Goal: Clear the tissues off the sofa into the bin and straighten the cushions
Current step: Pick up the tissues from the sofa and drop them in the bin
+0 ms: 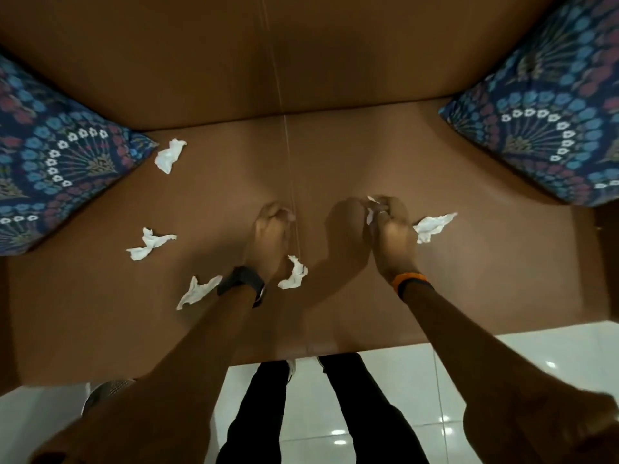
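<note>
Your right hand (388, 226) is clenched around a crumpled tissue (371, 212) over the sofa seat (335, 155). Your left hand (271, 229) is curled closed, holding nothing you can see. Another loose tissue (433, 226) lies just right of your right hand.

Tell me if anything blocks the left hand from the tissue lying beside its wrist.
Nothing visible does. The left hand is curled over bare sofa seat, and the tissue lies loose just right of its wrist, with no cushion or other object between them.
</note>
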